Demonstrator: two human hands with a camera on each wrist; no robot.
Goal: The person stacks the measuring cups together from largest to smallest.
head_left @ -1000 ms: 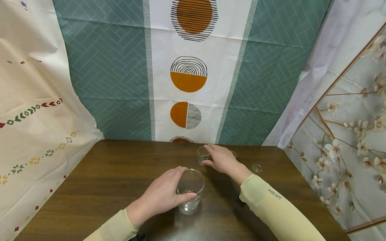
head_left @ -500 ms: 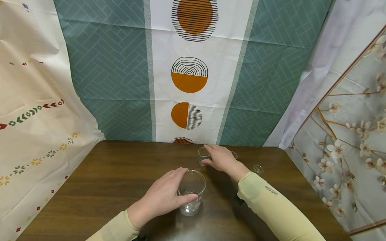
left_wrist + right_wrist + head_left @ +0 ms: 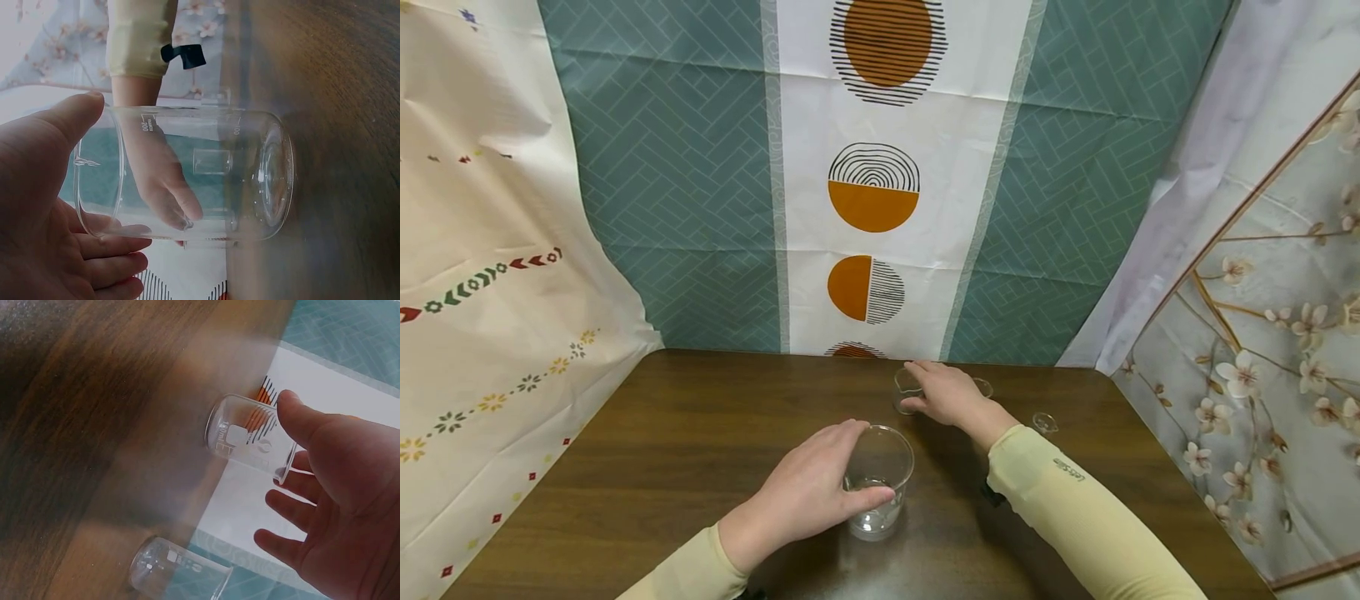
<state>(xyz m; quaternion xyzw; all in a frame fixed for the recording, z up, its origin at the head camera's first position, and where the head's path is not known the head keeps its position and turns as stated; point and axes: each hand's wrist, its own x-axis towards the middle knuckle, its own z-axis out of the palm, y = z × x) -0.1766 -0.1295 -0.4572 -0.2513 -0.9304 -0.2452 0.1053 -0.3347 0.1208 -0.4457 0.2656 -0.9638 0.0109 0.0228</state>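
Note:
In the head view, my left hand [image 3: 808, 483] spans the top of a large glass beaker [image 3: 874, 523], thumb on the near side and fingers on the far side. The left wrist view shows the beaker [image 3: 250, 169] upright on the table, its rim between thumb and fingers. Farther back, my right hand [image 3: 951, 396] holds a smaller glass beaker [image 3: 906, 400] by its rim. In the right wrist view, this small beaker [image 3: 240, 434] lies between thumb and index finger; the other fingers are spread. Its base appears to be on the table.
Just behind the right hand stands another small beaker [image 3: 983, 387], partly hidden. A tiny beaker [image 3: 1045, 422] stands farther right, beside the right forearm. The brown wooden table [image 3: 700, 425] ends at a green and white patterned cloth [image 3: 700, 208], with more cloths at both sides.
The whole head view shifts slightly right and down. Both hands keep their places around the two beakers, and the beakers stay where they stand.

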